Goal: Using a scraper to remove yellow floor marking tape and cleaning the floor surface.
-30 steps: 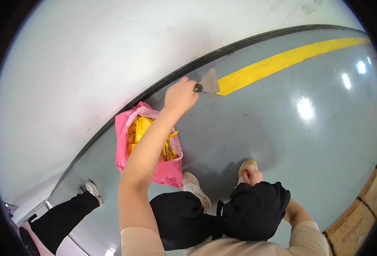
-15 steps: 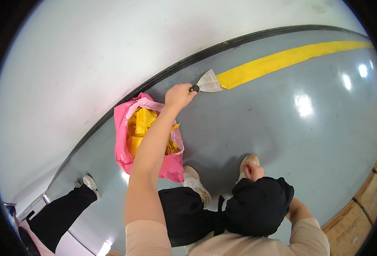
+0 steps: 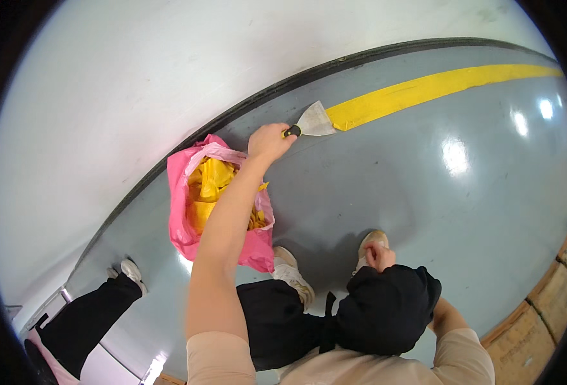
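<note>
My left hand (image 3: 270, 141) is closed round the black-and-yellow handle of a putty knife (image 3: 315, 120), its arm stretched out ahead. The wide metal blade lies low at the floor, its edge against the near end of a yellow floor tape strip (image 3: 418, 92). That end looks slightly ragged. Beneath my left forearm stands a pink plastic bag (image 3: 179, 212), its mouth spread wide, filled with crumpled yellow tape pieces (image 3: 216, 176). My right hand (image 3: 379, 256) rests by my right knee above the shoe, fingers curled in; I see nothing in it.
A white wall (image 3: 136, 83) with a dark base strip (image 3: 283, 83) curves along the far side of the grey floor (image 3: 360, 186). Another person's black-trousered leg (image 3: 91, 314) is at the lower left. Wooden boards or boxes (image 3: 527, 340) line the lower right.
The view has shifted slightly, moving the bag and the other person's leg a little left in the picture. The putty knife stays at the tape's end, and both hands keep their grip and pose.
</note>
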Motion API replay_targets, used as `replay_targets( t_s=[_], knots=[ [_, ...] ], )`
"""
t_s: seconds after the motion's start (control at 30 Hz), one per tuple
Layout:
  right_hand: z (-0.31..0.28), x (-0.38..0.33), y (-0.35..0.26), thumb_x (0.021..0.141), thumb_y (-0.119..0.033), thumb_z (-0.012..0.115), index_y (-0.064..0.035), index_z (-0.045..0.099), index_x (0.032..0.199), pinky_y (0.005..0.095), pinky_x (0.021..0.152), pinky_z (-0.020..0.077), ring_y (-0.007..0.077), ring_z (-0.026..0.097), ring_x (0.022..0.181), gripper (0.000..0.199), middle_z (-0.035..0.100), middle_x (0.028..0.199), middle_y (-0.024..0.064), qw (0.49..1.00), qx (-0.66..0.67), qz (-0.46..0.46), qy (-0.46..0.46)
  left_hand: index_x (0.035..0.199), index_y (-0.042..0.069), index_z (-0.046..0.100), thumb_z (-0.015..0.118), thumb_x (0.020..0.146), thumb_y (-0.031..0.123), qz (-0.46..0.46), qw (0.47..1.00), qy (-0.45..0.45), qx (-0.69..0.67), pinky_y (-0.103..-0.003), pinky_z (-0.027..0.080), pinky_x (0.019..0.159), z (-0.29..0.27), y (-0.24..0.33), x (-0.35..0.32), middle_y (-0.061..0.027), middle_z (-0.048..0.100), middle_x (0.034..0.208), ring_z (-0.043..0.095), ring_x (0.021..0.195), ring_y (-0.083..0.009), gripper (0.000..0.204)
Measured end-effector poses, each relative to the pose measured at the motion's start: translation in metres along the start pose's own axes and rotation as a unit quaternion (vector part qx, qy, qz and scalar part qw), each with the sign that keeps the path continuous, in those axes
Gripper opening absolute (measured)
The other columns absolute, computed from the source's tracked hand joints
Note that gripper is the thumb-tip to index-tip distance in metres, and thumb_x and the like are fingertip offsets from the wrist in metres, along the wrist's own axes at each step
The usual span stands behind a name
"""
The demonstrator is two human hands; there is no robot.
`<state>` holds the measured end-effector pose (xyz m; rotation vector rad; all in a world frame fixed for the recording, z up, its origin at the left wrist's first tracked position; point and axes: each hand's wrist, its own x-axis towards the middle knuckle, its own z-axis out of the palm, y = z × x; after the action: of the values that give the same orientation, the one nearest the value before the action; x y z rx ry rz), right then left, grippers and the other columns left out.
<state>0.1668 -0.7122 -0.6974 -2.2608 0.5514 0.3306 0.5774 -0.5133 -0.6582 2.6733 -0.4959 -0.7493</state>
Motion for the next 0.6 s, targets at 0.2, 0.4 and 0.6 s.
replay_targets(
  t_s=[0.2,0.4,0.6],
  knots=[
    [-0.003,0.000,0.000,0.079,-0.016,0.059,-0.0158,0.062,0.084,0.0348,0.051,0.0469,0.0256,0.059,0.053,0.006,0.057,0.058,0.0069,1.000,0.015,0.016,-0.017,0.104,0.015,0.066,0.063,0.075,0.042,-0.003,0.999,-0.003,-0.032,-0.040,0.049,0.079,-0.013,-0.027,-0.009,-0.0129,0.066,0.096,0.061,0.092,-0.0313,0.040],
    [-0.002,0.001,0.002,0.079,-0.017,0.059,-0.0141,0.063,0.083,0.0350,0.051,0.0469,0.0269,0.060,0.054,0.006,0.058,0.059,0.0084,0.999,0.017,0.034,-0.032,0.102,0.012,0.066,0.065,0.074,0.040,0.004,1.000,-0.002,-0.006,-0.040,0.048,0.080,-0.014,-0.049,-0.036,-0.0143,0.065,0.096,0.061,0.092,-0.0317,0.040],
    [-0.009,0.033,-0.014,0.081,-0.018,0.058,-0.0085,0.061,0.085,0.0338,0.055,0.0468,0.0265,0.059,0.057,0.010,0.058,0.062,0.0116,0.996,0.091,0.008,-0.014,0.100,0.012,0.066,0.065,0.074,0.037,0.040,0.998,-0.014,-0.040,-0.040,0.048,0.078,-0.013,-0.026,-0.042,-0.0131,0.066,0.095,0.061,0.090,-0.0313,0.037]
  ],
)
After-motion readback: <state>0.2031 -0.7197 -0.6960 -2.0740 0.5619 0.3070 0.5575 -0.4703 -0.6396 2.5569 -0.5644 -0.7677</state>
